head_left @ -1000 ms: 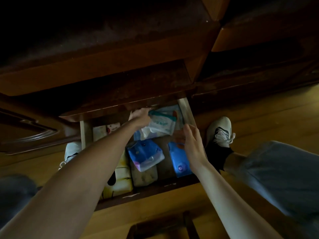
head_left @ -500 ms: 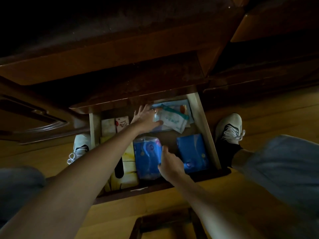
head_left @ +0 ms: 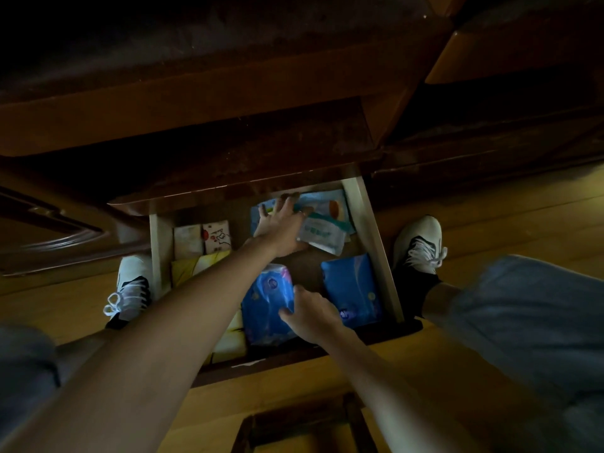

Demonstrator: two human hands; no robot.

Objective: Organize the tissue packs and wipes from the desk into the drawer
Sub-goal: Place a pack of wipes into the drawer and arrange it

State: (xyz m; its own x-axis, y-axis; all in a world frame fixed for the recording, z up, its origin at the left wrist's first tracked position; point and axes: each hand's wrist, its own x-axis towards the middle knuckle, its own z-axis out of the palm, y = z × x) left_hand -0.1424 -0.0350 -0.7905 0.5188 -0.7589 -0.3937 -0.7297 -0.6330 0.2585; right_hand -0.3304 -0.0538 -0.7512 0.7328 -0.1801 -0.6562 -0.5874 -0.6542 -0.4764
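The open wooden drawer (head_left: 369, 230) holds several packs. My left hand (head_left: 281, 223) lies flat at the back of it, fingers spread over a light blue wipes pack (head_left: 330, 204). Its thumb side touches a white and teal wipes pack (head_left: 322, 235). My right hand (head_left: 310, 310) grips the right edge of a blue tissue pack (head_left: 266, 302) at the drawer's front middle. A second blue pack (head_left: 353, 289) lies flat to the right. A yellow tissue box (head_left: 196, 266) lies at the left, partly hidden by my left arm. Two small packs, white (head_left: 187, 240) and red-printed (head_left: 216, 236), sit at the back left.
The dark desk top (head_left: 228, 93) overhangs the drawer's back. My shoes stand on the wooden floor left (head_left: 130, 282) and right (head_left: 418, 243) of the drawer, with my right leg (head_left: 523, 322) alongside. A dark wooden frame (head_left: 304, 426) is below the drawer front.
My left hand has laid the white and teal wipes pack at the back of the drawer and flattened out. My right hand moved from the right blue pack to the middle blue pack.
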